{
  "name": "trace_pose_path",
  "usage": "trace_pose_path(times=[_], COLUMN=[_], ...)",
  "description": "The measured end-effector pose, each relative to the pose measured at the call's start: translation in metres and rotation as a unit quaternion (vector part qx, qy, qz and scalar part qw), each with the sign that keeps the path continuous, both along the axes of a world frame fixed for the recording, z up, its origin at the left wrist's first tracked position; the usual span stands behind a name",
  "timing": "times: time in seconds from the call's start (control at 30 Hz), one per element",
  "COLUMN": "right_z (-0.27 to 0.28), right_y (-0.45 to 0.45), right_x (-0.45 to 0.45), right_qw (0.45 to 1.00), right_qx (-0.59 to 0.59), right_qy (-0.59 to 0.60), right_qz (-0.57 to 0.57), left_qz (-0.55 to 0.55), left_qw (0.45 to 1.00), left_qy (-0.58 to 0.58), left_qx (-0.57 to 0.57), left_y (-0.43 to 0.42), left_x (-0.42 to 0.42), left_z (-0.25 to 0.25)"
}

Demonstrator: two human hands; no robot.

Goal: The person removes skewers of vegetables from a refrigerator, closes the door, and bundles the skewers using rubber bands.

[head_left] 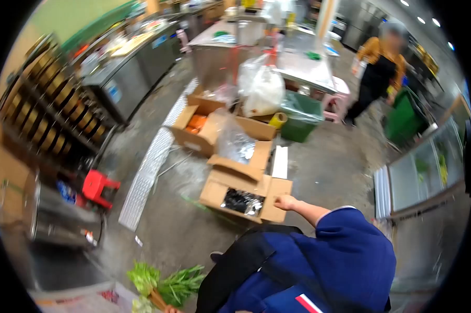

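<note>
Over the right flap of an open cardboard box (217,188), my right hand (285,202) has its fingers curled. Whether it grips the flap or something small does not show. Inside that box lies crumpled black and silvery plastic (243,202). At the bottom edge my left hand (171,309) is mostly cut off, closed at the stem end of a bunch of leafy greens (180,286). Paler, lettuce-like leaves (144,276) are beside the bunch.
More open boxes stand ahead, one with orange packs (196,123), one with clear plastic (238,146). A green bin (302,117), a red stool (98,188) and a metal strip (152,172) are around. A person in a dark apron (379,68) stands at right.
</note>
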State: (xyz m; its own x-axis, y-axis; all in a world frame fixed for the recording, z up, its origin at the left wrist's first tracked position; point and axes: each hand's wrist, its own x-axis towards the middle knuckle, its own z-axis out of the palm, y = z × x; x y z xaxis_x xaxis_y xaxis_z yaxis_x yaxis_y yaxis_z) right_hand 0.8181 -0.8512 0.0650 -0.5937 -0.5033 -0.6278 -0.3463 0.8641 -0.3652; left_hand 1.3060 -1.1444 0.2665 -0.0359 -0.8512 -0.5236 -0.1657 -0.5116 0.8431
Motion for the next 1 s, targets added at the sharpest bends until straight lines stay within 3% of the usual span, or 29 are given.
trace_pose_path(times=[0.03,0.13,0.17,0.23,0.27,0.37,0.5,0.67,0.73,0.77,0.8,0.9,1.0], right_z=[-0.006,-0.03,0.004,-0.022,-0.026,-0.02,0.028,0.074,0.088,0.099,0.114,0.194,0.27], right_y=[-0.01,-0.047,-0.077,-0.102,-0.122,-0.182,-0.263,-0.364,-0.412,-0.439,-0.462,-0.523,-0.553], right_x=[0.015,0.065,0.079,0.092,0.093,0.1,0.114,0.142,0.161,0.174,0.187,0.238,0.28], right_qw=[1.0,1.0,0.996,0.996,0.994,0.995,0.992,0.963,0.925,0.904,0.871,0.82,0.71], right_qx=[0.006,0.02,0.063,0.037,0.05,0.012,-0.05,-0.154,-0.248,-0.28,-0.329,-0.364,-0.47], right_qy=[0.012,0.004,-0.069,-0.067,-0.079,-0.054,-0.024,-0.058,-0.082,-0.119,-0.1,-0.164,-0.134], right_qz=[-0.003,-0.005,-0.006,0.047,0.055,0.079,0.112,0.214,0.276,0.3,0.35,0.409,0.507], left_qz=[0.023,0.091,0.082,0.054,0.048,0.179,0.111,0.127,0.129,0.152,0.154,0.099,0.088], left_qw=[0.999,0.983,0.979,0.97,0.974,0.92,0.924,0.924,0.929,0.95,0.951,0.92,0.937], left_qy=[0.022,0.086,0.094,0.108,0.099,0.28,0.272,0.298,0.291,0.237,0.256,0.337,0.315], left_qx=[-0.006,0.137,0.16,0.211,0.199,0.207,0.246,0.206,0.189,0.137,0.082,0.174,0.121], left_y=[-0.011,-0.08,-0.097,-0.124,-0.134,-0.166,-0.19,-0.201,-0.211,-0.213,-0.22,-0.257,-0.29], left_x=[-0.001,0.045,0.063,0.1,0.109,0.106,0.139,0.141,0.136,0.113,0.11,0.099,0.061], left_z=[0.007,-0.013,-0.024,-0.046,-0.049,-0.036,-0.054,-0.055,-0.052,-0.021,-0.03,-0.017,0.018])
